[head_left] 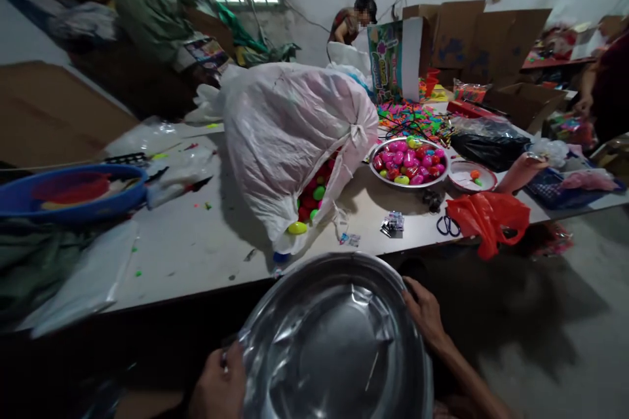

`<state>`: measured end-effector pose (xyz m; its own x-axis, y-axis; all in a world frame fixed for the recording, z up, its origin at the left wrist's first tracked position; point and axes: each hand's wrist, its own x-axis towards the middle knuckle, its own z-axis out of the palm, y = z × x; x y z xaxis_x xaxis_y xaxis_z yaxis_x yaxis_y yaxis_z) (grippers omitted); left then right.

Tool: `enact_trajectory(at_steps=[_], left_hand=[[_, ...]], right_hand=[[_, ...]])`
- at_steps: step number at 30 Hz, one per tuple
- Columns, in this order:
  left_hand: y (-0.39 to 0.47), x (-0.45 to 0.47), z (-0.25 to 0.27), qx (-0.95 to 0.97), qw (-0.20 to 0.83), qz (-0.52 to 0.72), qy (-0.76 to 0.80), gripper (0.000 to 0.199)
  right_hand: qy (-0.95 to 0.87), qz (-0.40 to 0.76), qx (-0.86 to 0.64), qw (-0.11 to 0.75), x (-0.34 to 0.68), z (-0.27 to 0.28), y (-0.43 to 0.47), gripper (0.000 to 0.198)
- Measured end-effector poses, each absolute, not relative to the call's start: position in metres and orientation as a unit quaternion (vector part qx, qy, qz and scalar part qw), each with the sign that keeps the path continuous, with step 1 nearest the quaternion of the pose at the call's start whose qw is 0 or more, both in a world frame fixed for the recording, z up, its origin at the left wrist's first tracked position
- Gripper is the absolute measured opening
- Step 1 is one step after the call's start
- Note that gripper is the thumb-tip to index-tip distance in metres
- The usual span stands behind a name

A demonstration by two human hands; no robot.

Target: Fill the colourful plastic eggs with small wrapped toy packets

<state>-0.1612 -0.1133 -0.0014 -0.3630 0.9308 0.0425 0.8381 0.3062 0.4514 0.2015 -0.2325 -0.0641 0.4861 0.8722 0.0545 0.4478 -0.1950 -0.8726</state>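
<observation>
A large shiny metal basin (339, 340) is held in front of me at the table's near edge, its inside facing me. My left hand (221, 383) grips its left rim. On the upper right rim my right hand (425, 311) is closed, with the fingers over the edge. Just beyond the basin a big white woven sack (295, 124) lies on the table. Through its torn opening show red, green and yellow plastic eggs (314, 193). To its right stands a metal bowl (409, 184) full of pink, red and yellow eggs.
Scissors (448, 226), a red plastic bag (491, 219) and a small white basin (472, 177) lie at the right. A blue tub (73, 209) stands at the left. Behind are cardboard boxes (486, 39) and a person (346, 25) bending over; another person stands far right.
</observation>
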Motion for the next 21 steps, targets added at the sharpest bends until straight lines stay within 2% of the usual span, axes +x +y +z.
enact_trajectory(at_steps=[4, 8, 11, 15, 18, 20, 21], left_hand=[[-0.148, -0.132, -0.03, 0.579, 0.082, 0.216, 0.782, 0.027], [-0.166, -0.082, -0.057, 0.696, 0.204, 0.255, 0.64, 0.028], [-0.167, -0.05, -0.068, 0.699, 0.205, 0.263, 0.633, 0.033], [-0.176, -0.03, -0.069, 0.678, 0.187, 0.289, 0.649, 0.034], [-0.185, -0.023, -0.056, 0.677, 0.163, 0.36, 0.621, 0.031], [-0.184, -0.013, -0.044, 0.659, 0.165, 0.418, 0.603, 0.03], [-0.182, -0.007, -0.038, 0.653, 0.21, 0.433, 0.585, 0.029]], right_hand=[[-0.482, 0.211, -0.767, 0.366, 0.24, -0.064, -0.235, 0.039], [-0.468, 0.179, -0.798, 0.334, 0.295, -0.053, -0.261, 0.038], [-0.456, 0.155, -0.816, 0.318, 0.322, -0.042, -0.279, 0.037], [-0.494, 0.099, -0.826, 0.252, 0.333, -0.038, -0.284, 0.033], [-0.525, 0.032, -0.829, 0.189, 0.33, -0.039, -0.281, 0.031], [-0.527, -0.021, -0.826, 0.199, 0.324, -0.037, -0.274, 0.033], [-0.524, -0.033, -0.819, 0.229, 0.318, -0.034, -0.267, 0.035]])
